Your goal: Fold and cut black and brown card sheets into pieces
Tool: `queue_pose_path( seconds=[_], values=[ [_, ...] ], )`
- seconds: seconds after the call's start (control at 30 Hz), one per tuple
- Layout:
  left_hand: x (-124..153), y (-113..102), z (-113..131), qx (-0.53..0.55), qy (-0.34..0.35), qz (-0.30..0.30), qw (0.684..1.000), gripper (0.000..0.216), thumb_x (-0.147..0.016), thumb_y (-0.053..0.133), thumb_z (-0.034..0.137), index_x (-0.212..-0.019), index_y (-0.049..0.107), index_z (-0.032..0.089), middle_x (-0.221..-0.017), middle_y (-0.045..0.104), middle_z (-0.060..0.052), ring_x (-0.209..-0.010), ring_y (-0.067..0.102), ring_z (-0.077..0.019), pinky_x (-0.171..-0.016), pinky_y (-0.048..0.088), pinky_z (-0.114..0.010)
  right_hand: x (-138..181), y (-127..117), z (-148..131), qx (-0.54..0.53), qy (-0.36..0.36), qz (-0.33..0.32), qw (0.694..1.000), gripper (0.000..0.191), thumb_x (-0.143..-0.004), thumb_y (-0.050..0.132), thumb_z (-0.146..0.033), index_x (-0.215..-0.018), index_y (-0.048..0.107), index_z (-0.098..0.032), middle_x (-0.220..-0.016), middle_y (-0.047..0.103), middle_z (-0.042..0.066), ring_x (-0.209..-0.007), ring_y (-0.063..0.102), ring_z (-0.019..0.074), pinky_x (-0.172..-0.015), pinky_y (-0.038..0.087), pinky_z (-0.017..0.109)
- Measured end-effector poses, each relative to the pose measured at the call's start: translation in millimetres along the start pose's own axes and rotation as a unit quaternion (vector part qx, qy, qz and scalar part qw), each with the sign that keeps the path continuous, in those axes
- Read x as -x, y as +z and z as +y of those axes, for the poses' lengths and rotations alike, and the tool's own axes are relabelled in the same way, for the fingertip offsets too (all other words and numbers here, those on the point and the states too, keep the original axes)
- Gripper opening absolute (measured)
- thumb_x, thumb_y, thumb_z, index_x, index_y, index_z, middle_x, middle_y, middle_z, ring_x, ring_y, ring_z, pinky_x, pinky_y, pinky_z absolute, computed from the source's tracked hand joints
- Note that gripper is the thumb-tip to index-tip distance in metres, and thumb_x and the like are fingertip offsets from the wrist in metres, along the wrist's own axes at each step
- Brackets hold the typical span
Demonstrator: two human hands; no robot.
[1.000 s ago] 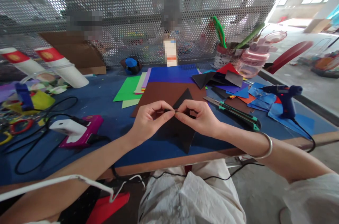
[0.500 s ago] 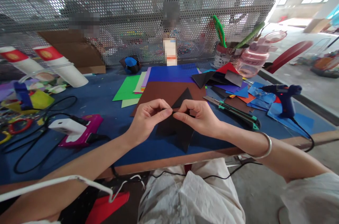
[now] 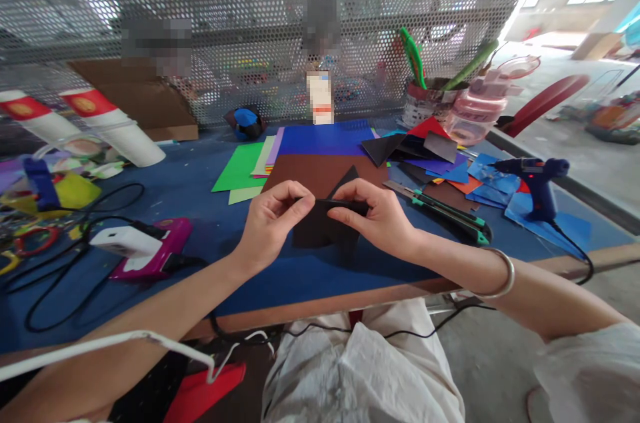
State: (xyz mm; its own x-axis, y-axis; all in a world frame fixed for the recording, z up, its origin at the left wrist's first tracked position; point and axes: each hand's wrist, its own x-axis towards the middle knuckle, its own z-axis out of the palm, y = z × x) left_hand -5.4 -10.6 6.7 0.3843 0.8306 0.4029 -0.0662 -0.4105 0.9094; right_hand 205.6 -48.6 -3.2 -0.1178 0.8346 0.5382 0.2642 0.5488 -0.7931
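Note:
My left hand [image 3: 275,223] and my right hand [image 3: 383,213] are close together over the near part of the table, each closed in a pinch. Between their fingertips runs a narrow piece of black paper [image 3: 323,201], seen almost edge-on. Part of it is hidden behind the right fingers. Beneath the hands, more black paper [image 3: 315,230] overlaps a brown sheet [image 3: 305,170]; whether it joins the held piece I cannot tell. A blue sheet [image 3: 325,136] lies at the back of the brown one. To the right of my right hand is a utility knife [image 3: 443,213] with its blade out.
A glue gun [image 3: 537,183] stands on blue scraps at the right. Paper offcuts [image 3: 425,146], a pink bottle [image 3: 473,113] and a tool pot [image 3: 427,103] are behind the knife. Leftward are a purple power strip [image 3: 155,253], cables, paper cups [image 3: 117,130] and green sheets [image 3: 240,166].
My left hand has shifted slightly left and up, widening the gap between the fingertips. More of the black paper's edge shows between them, and its lower point no longer shows below my right hand.

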Motion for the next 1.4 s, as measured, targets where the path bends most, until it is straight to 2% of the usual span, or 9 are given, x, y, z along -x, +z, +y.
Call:
queue_pose_path(
  seconds=[0.1,0.2,0.4,0.5,0.6,0.77,0.93,1.07,1.4],
  values=[
    [0.5,0.4,-1.0,0.012,0.0,0.004,1.0,0.018,-0.092,0.077,0.036,-0.08,0.072,0.023,-0.08,0.062,0.002,-0.072,0.051,-0.011,-0.064,0.039,-0.024,-0.1,-0.5,-0.3,0.003,-0.03,0.019,0.999,0.021,-0.089,0.08,-0.032,-0.104,0.072,-0.022,-0.091,0.078,0.0,-0.076,0.071,0.0135,-0.072,0.056,0.025],
    [0.8,0.4,-1.8,0.012,0.006,0.009,1.0,0.018,-0.092,0.077,0.035,-0.08,0.072,0.023,-0.08,0.063,0.002,-0.073,0.051,-0.011,-0.065,0.039,-0.024,-0.3,-1.1,-0.6,0.011,-0.049,0.021,0.999,0.012,-0.091,0.078,-0.032,-0.097,0.075,-0.022,-0.092,0.079,0.0,-0.079,0.073,0.0144,-0.075,0.057,0.025],
    [0.3,1.0,-1.2,-0.007,0.009,0.014,1.0,0.018,-0.089,0.08,0.038,-0.082,0.074,0.022,-0.078,0.064,0.001,-0.07,0.052,-0.0113,-0.062,0.04,-0.024,-0.4,-1.3,-1.5,-0.001,-0.031,0.039,0.999,0.012,-0.088,0.081,-0.033,-0.09,0.077,-0.022,-0.084,0.079,-0.001,-0.075,0.073,0.0146,-0.07,0.057,0.025],
    [0.3,2.6,0.8,-0.013,-0.007,0.002,1.0,0.017,-0.085,0.084,0.036,-0.094,0.078,0.024,-0.087,0.071,0.0,-0.076,0.061,-0.0132,-0.065,0.047,-0.023,0.5,-0.7,-2.3,-0.012,-0.02,0.035,0.999,0.012,-0.088,0.081,-0.032,-0.089,0.078,-0.021,-0.084,0.08,0.0,-0.075,0.073,0.0144,-0.07,0.056,0.025],
    [0.6,3.6,2.4,-0.04,0.007,-0.02,0.999,0.017,-0.085,0.084,0.032,-0.101,0.081,0.027,-0.097,0.078,-0.001,-0.087,0.069,-0.0152,-0.075,0.052,-0.024,1.6,-0.1,-2.6,-0.013,-0.014,0.023,1.0,0.014,-0.089,0.08,-0.035,-0.09,0.078,-0.021,-0.085,0.079,0.0,-0.076,0.073,0.015,-0.071,0.057,0.026],
    [-0.1,4.2,5.0,-0.08,0.008,-0.014,0.997,0.012,-0.084,0.083,0.033,-0.093,0.084,0.026,-0.089,0.08,-0.002,-0.084,0.072,-0.0178,-0.076,0.055,-0.028,1.7,0.0,-2.2,-0.004,-0.025,0.016,1.0,0.015,-0.089,0.08,-0.036,-0.091,0.078,-0.021,-0.085,0.079,0.001,-0.076,0.073,0.015,-0.071,0.058,0.026],
    [0.4,6.3,9.8,-0.107,0.01,0.013,0.994,0.008,-0.081,0.083,0.032,-0.084,0.083,0.025,-0.08,0.077,-0.001,-0.075,0.069,-0.0164,-0.067,0.052,-0.027,1.2,-0.6,-1.2,-0.002,-0.034,0.021,0.999,0.014,-0.088,0.082,-0.035,-0.09,0.08,-0.021,-0.086,0.081,0.001,-0.077,0.075,0.0159,-0.072,0.059,0.026],
    [1.8,7.5,11.3,-0.115,0.018,0.021,0.993,0.005,-0.081,0.083,0.029,-0.084,0.083,0.026,-0.078,0.077,0.0,-0.073,0.067,-0.0149,-0.065,0.049,-0.026,1.9,-0.4,0.2,0.013,-0.028,0.025,0.999,0.018,-0.088,0.082,-0.04,-0.091,0.082,-0.022,-0.086,0.082,0.002,-0.077,0.076,0.0168,-0.071,0.059,0.027],
    [2.4,9.8,15.4,-0.133,0.011,0.026,0.991,0.007,-0.08,0.081,0.031,-0.08,0.082,0.024,-0.073,0.074,0.0,-0.069,0.063,-0.015,-0.061,0.046,-0.026,0.9,-1.0,-1.6,0.033,-0.051,0.017,0.998,0.016,-0.091,0.079,-0.037,-0.089,0.082,-0.021,-0.083,0.081,0.002,-0.072,0.074,0.0151,-0.066,0.056,0.024]
  ],
)
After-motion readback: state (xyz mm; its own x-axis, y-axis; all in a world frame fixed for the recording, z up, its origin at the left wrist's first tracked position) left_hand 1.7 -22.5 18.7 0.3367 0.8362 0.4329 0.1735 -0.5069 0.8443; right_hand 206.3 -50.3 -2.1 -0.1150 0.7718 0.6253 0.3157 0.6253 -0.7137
